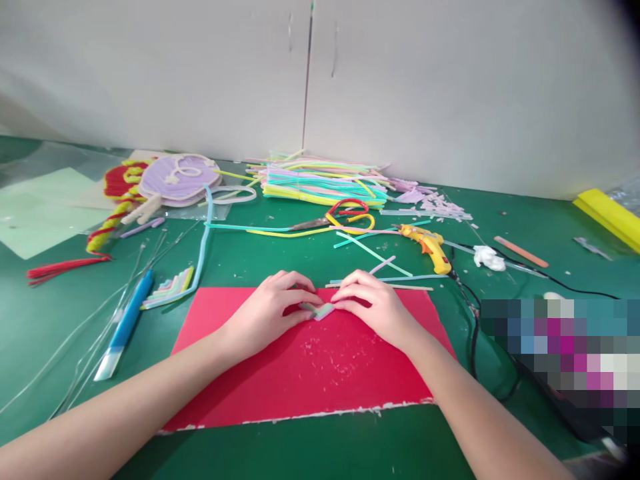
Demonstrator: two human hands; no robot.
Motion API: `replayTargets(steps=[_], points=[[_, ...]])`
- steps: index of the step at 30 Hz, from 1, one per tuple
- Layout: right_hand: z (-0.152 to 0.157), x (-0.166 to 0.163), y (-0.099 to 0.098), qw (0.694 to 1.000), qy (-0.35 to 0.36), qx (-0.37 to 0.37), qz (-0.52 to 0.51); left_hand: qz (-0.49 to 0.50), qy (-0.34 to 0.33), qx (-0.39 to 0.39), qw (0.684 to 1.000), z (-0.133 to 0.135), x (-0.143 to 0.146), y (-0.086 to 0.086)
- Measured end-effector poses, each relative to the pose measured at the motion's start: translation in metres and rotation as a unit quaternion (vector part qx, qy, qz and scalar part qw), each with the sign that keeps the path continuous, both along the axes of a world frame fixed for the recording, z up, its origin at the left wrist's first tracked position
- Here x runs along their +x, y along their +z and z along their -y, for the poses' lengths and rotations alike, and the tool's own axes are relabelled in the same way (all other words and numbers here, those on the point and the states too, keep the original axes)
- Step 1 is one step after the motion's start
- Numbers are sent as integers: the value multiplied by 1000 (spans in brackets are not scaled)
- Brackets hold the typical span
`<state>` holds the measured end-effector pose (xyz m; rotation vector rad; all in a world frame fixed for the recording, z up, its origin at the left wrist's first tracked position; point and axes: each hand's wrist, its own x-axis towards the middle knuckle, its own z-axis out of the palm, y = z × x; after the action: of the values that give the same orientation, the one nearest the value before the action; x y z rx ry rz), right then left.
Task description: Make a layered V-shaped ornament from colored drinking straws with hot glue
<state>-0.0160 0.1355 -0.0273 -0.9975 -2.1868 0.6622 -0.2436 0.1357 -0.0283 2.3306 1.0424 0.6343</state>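
Both my hands rest on a red mat (310, 373) on the green table. My left hand (270, 310) and my right hand (373, 303) meet at the mat's upper middle. Between their pinched fingertips lies a small piece made of pastel pipe-cleaner strips (321, 311), flat on the mat. Each hand's fingers are closed on one end of it. White crumbs are scattered on the mat just below it.
A yellow glue gun (427, 245) with its black cord lies to the right, red-handled scissors (340, 215) behind. A pile of coloured pipe cleaners (320, 183) sits at the back, a purple woven fan (177, 179) at back left, a blue craft knife (125, 323) and a stepped strip piece (173, 287) to the left.
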Motion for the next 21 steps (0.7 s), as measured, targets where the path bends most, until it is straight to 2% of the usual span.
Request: replayTargets(steps=[6, 21], points=[[2, -8, -6, 1000, 23, 3, -20, 0, 0, -7, 1000, 0, 0, 0], [2, -8, -6, 1000, 12, -8, -18, 18, 0, -20, 1000, -2, -1, 0]])
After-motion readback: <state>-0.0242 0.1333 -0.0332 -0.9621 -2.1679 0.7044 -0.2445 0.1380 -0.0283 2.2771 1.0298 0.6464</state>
